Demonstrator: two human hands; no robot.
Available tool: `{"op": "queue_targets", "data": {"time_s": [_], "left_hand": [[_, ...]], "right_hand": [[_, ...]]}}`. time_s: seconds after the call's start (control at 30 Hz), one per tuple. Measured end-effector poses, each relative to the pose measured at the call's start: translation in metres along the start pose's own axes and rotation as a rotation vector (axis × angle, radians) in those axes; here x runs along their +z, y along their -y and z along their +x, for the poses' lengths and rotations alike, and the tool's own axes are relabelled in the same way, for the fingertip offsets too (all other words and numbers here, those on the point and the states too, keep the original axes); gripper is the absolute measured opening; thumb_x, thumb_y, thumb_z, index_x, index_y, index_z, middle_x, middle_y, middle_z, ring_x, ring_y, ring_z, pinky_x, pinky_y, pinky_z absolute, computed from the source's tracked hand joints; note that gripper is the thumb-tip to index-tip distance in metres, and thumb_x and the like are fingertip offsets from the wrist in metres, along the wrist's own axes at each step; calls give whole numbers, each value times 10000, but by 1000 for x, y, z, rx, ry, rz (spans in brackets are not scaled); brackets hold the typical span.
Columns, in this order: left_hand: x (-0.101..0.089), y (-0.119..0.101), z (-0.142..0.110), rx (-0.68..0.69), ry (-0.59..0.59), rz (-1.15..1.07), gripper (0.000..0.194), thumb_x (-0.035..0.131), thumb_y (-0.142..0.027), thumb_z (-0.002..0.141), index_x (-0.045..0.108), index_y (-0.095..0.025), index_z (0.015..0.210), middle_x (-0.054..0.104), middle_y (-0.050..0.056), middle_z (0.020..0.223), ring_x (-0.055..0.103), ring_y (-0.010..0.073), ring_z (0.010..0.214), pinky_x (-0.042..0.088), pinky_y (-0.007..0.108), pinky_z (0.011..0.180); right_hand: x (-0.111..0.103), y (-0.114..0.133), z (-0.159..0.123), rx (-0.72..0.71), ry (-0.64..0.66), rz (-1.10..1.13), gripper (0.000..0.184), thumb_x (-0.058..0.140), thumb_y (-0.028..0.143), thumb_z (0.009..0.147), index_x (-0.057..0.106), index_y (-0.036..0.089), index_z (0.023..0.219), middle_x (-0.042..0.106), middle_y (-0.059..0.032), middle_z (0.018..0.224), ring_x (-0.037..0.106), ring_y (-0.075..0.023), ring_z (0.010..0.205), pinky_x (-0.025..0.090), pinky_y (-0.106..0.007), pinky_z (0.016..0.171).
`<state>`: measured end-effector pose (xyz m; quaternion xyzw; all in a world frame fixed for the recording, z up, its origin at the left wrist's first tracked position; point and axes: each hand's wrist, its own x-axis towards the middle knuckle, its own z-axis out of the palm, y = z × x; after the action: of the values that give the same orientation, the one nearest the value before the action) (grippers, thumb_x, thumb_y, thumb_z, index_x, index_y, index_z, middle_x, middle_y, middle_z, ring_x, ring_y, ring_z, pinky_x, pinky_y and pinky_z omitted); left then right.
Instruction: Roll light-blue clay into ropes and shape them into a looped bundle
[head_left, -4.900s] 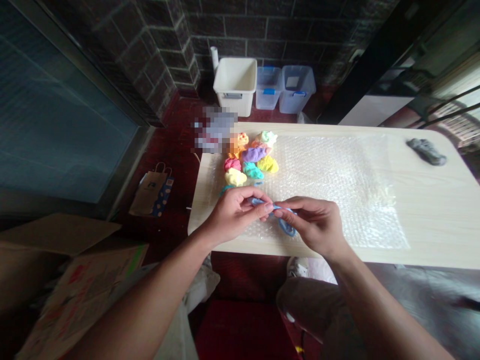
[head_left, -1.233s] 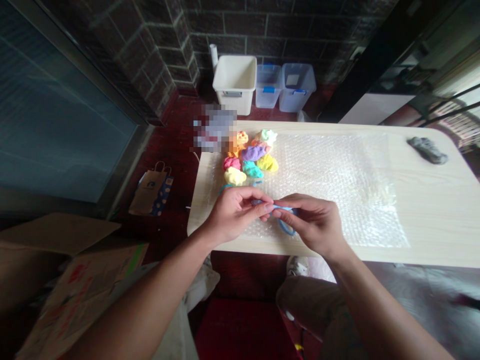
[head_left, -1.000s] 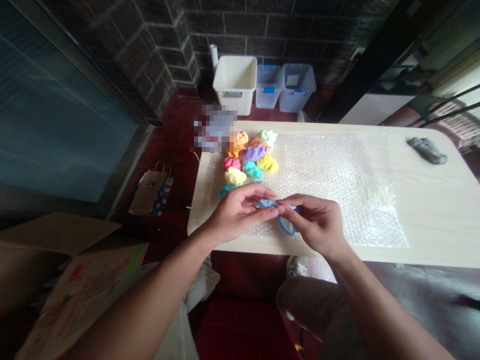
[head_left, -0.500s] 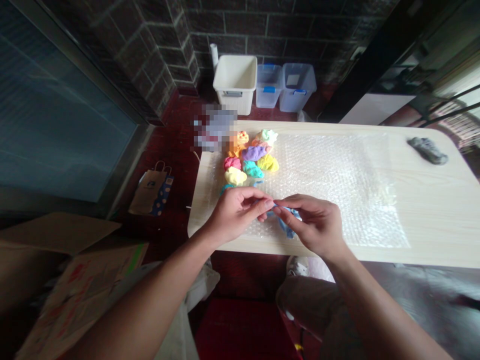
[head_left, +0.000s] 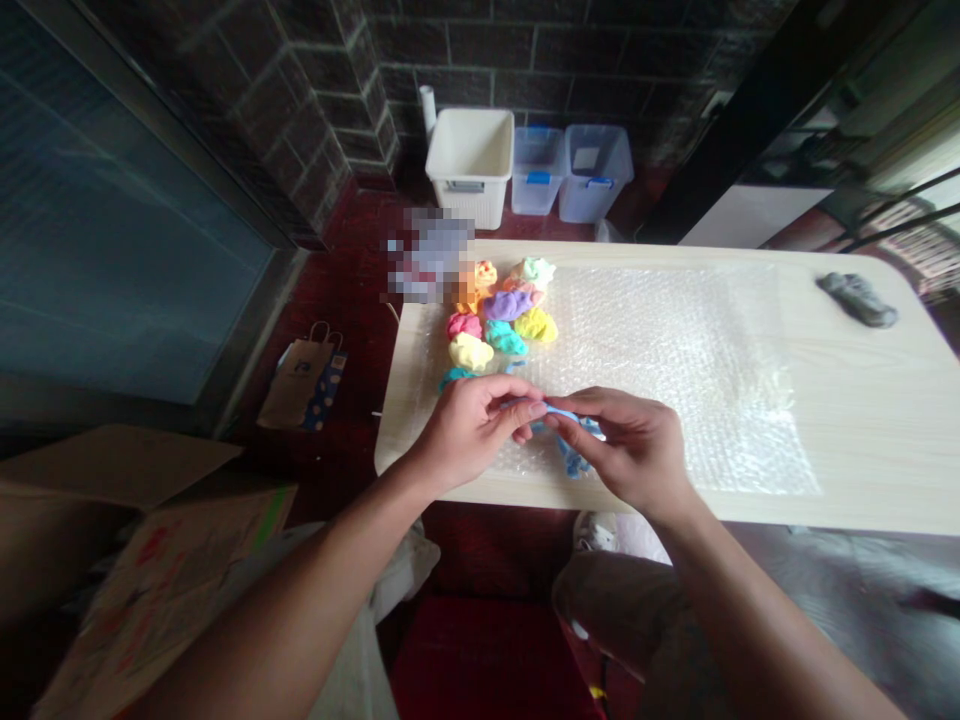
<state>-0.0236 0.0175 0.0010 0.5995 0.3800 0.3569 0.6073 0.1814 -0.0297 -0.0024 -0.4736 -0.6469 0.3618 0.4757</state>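
My left hand [head_left: 480,422] pinches one end of a soft blue strip [head_left: 559,411] between thumb and fingers. My right hand [head_left: 622,437] grips the same strip from the other side, so the two hands nearly meet over the table's near edge. Below the right fingers, more blue material [head_left: 574,458] hangs or lies in a crumpled loop, partly hidden; I cannot tell whether it is cloth or clay. Just beyond my left hand sit several soft, bunched lumps, among them a cream one [head_left: 471,351], a purple one [head_left: 508,305] and a turquoise one [head_left: 506,337].
Bubble wrap [head_left: 660,370] covers much of the pale table [head_left: 847,410]. A grey lump [head_left: 859,300] lies at its far right. Behind stand a white bin [head_left: 471,200] and two clear tubs [head_left: 595,180]. Left on the floor are a paper bag [head_left: 292,385] and an open carton [head_left: 165,560].
The hands stay in nearly the same place, with small finger shifts along the blue strip. The left fingers loosened about a second ago and have closed again. The hanging blue part looks more crumpled.
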Motion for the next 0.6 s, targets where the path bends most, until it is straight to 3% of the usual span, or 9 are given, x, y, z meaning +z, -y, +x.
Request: {"op": "queue_targets", "data": {"time_s": [0.1,0.23,0.3,0.43,0.6], "left_hand": [[0,1,0,14,34,43,233,705,-355,984,761,-129,970,701,13,701,655,106,627,521,203,602],[1,5,0,49,40,-17,315,821,-357,890,756,-149,1118,789,82,1040,755,173,911,606,235,755],[0,7,0,58,31,-19,364,847,-347,865,758,-154,1161,797,98,1124,771,191,957,623,249,782],[-1,5,-1,81,5,83,246,793,-317,913,792,-142,1086,823,87,1016,777,180,838,626,258,732],[0,-1,-2,104,-4,109,176,754,-287,939,790,-142,1032,812,70,937,757,159,770,620,250,705]], "right_hand": [[-1,0,-1,24,-7,-38,202,800,206,929,860,285,1105,849,-44,948,783,-205,821,591,-331,726],[1,-2,-3,123,-45,30,154,823,245,912,861,261,1061,857,-52,963,796,-206,796,611,-310,685],[2,-3,-3,164,-47,76,155,832,257,906,856,244,1059,859,-61,981,805,-211,808,627,-303,678],[2,-3,-3,183,-32,167,147,843,241,898,851,236,1045,859,-60,987,812,-202,835,647,-296,741],[1,-4,-5,166,-29,161,129,849,201,884,863,254,1001,853,-38,917,791,-178,765,610,-265,670]]}}
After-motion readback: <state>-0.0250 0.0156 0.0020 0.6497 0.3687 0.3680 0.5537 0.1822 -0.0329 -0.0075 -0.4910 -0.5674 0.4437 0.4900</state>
